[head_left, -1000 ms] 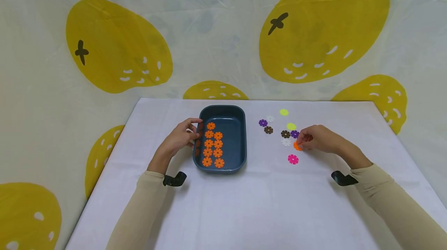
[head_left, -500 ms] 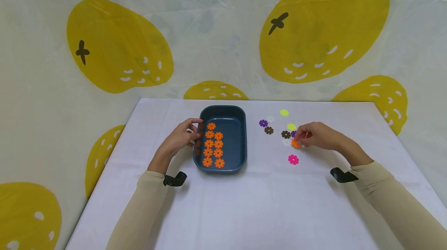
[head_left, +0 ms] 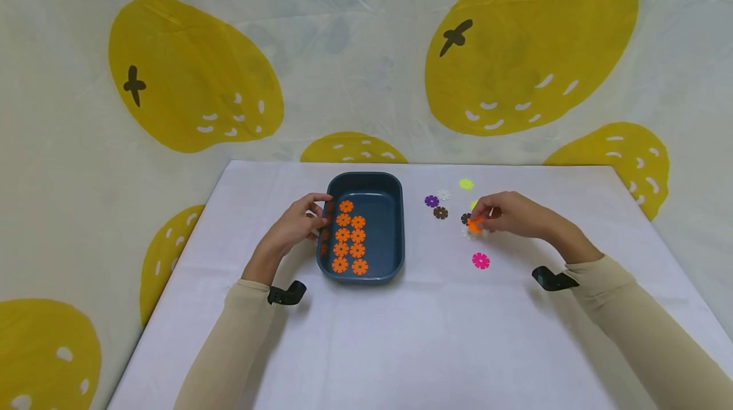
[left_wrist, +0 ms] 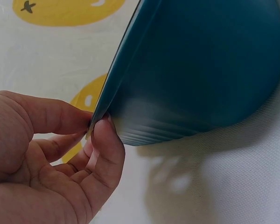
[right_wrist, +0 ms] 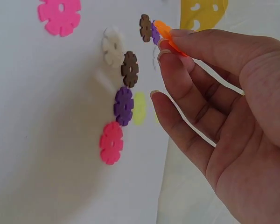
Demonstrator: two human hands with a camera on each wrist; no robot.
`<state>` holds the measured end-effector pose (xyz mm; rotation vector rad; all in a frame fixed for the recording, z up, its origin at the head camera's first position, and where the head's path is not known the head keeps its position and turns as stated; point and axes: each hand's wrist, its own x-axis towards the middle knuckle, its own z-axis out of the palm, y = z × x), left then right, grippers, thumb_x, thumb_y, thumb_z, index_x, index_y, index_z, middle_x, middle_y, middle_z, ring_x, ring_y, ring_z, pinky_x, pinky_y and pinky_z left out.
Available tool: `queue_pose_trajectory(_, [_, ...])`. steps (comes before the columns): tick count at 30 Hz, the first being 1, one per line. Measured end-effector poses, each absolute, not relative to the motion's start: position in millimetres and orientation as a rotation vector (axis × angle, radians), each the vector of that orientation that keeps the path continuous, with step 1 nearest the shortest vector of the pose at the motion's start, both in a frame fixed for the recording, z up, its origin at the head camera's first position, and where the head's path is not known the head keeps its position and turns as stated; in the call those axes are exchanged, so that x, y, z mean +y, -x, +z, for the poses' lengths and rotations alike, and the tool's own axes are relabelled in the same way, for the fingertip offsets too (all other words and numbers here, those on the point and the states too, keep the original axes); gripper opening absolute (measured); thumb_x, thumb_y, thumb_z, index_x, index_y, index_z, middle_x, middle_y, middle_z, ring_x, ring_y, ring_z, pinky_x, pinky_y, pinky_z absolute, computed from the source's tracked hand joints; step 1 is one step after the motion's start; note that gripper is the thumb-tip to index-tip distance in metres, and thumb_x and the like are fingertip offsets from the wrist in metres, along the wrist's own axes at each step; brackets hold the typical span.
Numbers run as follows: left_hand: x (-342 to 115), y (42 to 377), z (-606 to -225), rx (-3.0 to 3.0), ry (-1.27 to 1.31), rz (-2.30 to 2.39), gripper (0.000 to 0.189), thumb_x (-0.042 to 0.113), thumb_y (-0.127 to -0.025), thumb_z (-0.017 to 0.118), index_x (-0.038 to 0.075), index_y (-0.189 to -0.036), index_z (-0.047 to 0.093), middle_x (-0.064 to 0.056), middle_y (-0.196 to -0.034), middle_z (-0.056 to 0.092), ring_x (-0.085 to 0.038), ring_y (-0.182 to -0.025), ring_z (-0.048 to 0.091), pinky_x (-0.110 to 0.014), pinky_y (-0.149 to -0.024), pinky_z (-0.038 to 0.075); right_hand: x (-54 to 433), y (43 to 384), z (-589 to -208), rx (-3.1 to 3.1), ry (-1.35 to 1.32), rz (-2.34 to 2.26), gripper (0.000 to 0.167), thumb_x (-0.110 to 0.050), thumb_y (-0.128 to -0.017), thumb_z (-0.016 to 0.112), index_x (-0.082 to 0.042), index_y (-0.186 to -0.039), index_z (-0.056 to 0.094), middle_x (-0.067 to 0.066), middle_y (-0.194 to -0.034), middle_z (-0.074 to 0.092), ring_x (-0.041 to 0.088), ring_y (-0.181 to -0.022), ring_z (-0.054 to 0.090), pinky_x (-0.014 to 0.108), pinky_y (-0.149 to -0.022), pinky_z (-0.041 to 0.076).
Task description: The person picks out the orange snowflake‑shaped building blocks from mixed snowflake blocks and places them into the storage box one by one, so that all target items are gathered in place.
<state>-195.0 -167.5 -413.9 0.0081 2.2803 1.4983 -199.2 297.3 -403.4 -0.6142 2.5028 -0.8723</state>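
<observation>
My left hand [head_left: 294, 224] pinches the left rim of a dark blue tray [head_left: 385, 232]; in the left wrist view its thumb and fingers [left_wrist: 109, 144] close on the edge of that wall. Several orange notched discs [head_left: 357, 236] lie inside the tray, in two columns on its left side. Over the loose discs on the right, my right hand [head_left: 515, 214] holds one orange disc [head_left: 474, 225] between thumb and fingertips. The right wrist view shows this orange disc [right_wrist: 162, 29] tilted and off the table, with the other fingers loosely bent.
Right of the tray lie a pink disc [head_left: 481, 261], a purple one [head_left: 431, 201], a brown one [head_left: 440, 212], a white one [head_left: 443, 195] and a yellow one [head_left: 466, 184]. A reddish-pink disc [right_wrist: 111, 149] shows beneath the right hand. Patterned cloth [head_left: 355, 66] hangs behind the table.
My right hand has lifted the orange disc from the table and carried it left and slightly away from me. The left hand and tray stay put.
</observation>
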Motion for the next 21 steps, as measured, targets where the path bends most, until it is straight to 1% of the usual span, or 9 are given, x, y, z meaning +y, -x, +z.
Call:
queue_pose_trajectory(7, [-168, 197, -412, 2.266, -0.005, 1.500, 0.053, -0.001, -0.099, 0.055, 0.011, -0.150, 0.046, -0.012, -0.104, 0.045, -0.036, -0.102, 0.059, -0.034, -0.065, 0.055, 286, 203, -394, 2.483, 0.627, -0.888, 0.018, -0.008, -0.093, 0.072, -0.013, -0.110, 0.072, 0.001, -0.101, 0.071, 0.022, -0.085, 0.059, 0.028, -0.069, 0.053])
queue_pose_trajectory(10, [-167, 196, -412, 2.262, -0.008, 1.504, 0.053, -0.001, -0.099, 0.054, 0.011, -0.150, 0.046, -0.012, -0.104, 0.044, -0.037, -0.103, 0.058, -0.034, -0.065, 0.055, 282, 205, -391, 2.473, 0.625, -0.900, 0.018, -0.007, -0.093, 0.072, -0.013, -0.110, 0.072, 0.003, -0.100, 0.072, 0.024, -0.083, 0.061, 0.030, -0.067, 0.054])
queue_pose_trajectory(16, [-169, 197, -413, 2.263, -0.015, 1.503, 0.054, -0.002, -0.099, 0.054, 0.010, -0.150, 0.045, -0.012, -0.104, 0.044, -0.037, -0.104, 0.058, -0.034, -0.064, 0.055, 272, 211, -387, 2.447, 0.671, -0.938, 0.017, -0.008, -0.093, 0.073, -0.013, -0.110, 0.072, 0.006, -0.101, 0.072, 0.026, -0.086, 0.065, 0.032, -0.071, 0.056])
queue_pose_trajectory(21, [-169, 197, -412, 2.267, -0.016, 1.500, 0.054, -0.001, -0.098, 0.055, 0.011, -0.150, 0.045, -0.013, -0.105, 0.045, -0.037, -0.104, 0.058, -0.034, -0.065, 0.055, 264, 216, -383, 2.418, 0.684, -0.952, 0.019, -0.007, -0.094, 0.070, -0.013, -0.112, 0.071, 0.008, -0.101, 0.072, 0.033, -0.087, 0.067, 0.038, -0.072, 0.058])
